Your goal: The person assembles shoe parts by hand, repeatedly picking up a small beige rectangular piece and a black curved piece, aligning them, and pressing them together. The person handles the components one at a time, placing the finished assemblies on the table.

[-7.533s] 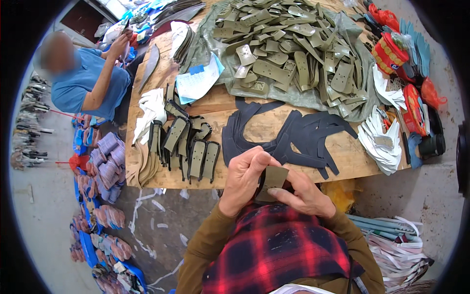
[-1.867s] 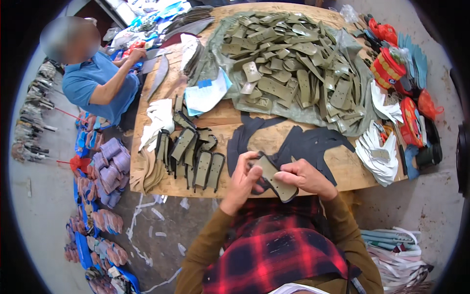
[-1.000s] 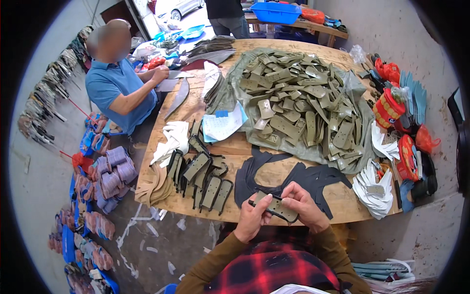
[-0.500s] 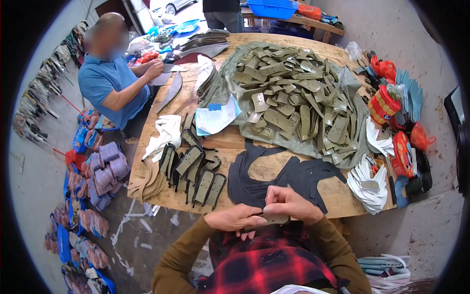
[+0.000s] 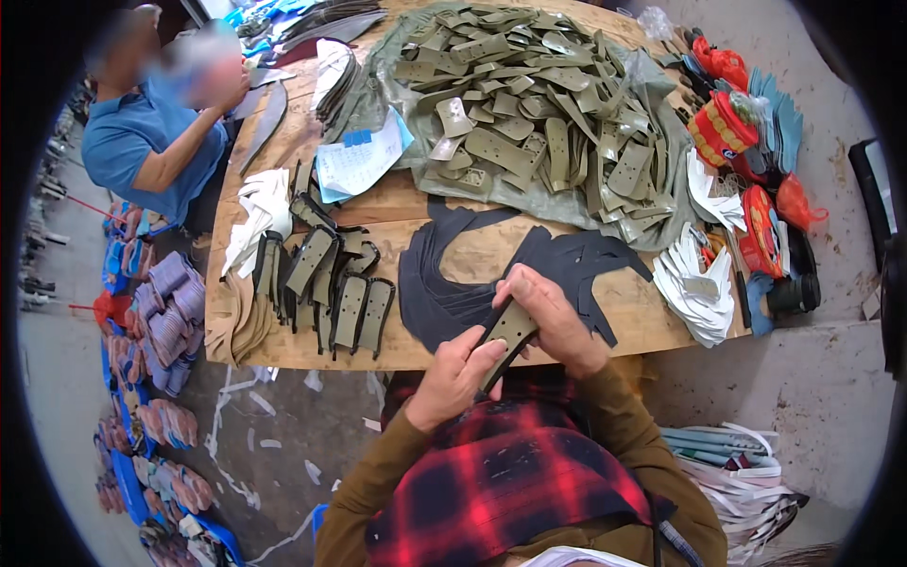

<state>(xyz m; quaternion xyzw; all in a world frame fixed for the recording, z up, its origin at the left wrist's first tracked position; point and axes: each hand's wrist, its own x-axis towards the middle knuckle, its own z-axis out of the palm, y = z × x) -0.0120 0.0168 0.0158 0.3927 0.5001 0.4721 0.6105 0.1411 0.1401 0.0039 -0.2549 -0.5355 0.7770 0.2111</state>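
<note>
An olive insole piece [image 5: 513,329] with small holes and a black strip along its edge is held tilted between my hands, at the table's near edge. My left hand [image 5: 452,376] pinches its lower end, thumb on the face. Around its upper end and right side my right hand [image 5: 556,318] is closed, partly hiding it. Just beyond lie black curved strips [image 5: 433,298], spread over the wood. Several similar edged insole pieces [image 5: 350,307] are stacked to the left. Farther back is a big heap of bare olive pieces [image 5: 510,151] on a plastic sheet.
White strips [image 5: 697,293] lie right, beside red tins [image 5: 723,123]. Left on the wooden table [image 5: 378,210] are tan strips [image 5: 236,321] and a paper sheet [image 5: 364,161]. A person in a blue shirt [image 5: 156,151] works at the far left. Bundled soles [image 5: 170,307] stand on the left.
My hands have come up from my lap to the table edge. The insole piece has turned from nearly level to a steep slant. My view has shifted, so the table sits higher and farther left.
</note>
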